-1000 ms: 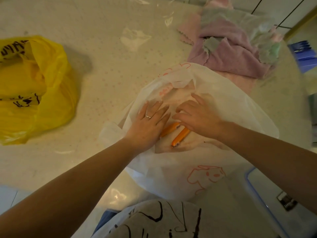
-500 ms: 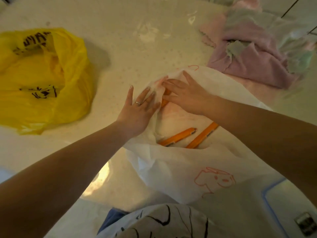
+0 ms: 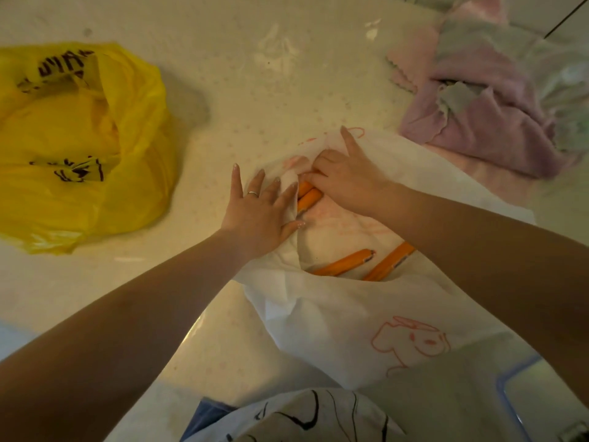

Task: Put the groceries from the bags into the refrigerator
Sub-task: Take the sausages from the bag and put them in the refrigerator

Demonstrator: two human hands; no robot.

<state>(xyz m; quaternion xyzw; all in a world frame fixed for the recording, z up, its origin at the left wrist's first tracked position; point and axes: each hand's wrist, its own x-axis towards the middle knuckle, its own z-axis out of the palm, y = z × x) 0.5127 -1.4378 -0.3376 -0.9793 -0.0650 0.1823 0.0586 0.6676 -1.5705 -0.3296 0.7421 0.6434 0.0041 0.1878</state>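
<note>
A white bag [image 3: 334, 320] with red drawings lies open on the table. Inside it are orange sausage-like sticks: two [image 3: 307, 197] at the far end and two more [image 3: 347, 261] nearer me. My left hand [image 3: 258, 212] presses flat on the bag's left edge, fingers spread, with a fold of the bag between them. My right hand [image 3: 344, 177] reaches inside the bag; its thumb and curled fingers close on the ends of the two far sticks, while the index finger points away. A yellow bag [image 3: 79, 148] sits bunched at the left, its contents hidden.
Crumpled pink and pale green cloths [image 3: 497, 100] lie at the far right of the speckled white table [image 3: 255, 74]. A blue-rimmed container [image 3: 513, 406] shows at the lower right corner. The table's near edge runs under my left forearm.
My right hand's fingers have curled down onto the two far orange sticks, which now show more. My left hand stays pressed on the bag's left edge.
</note>
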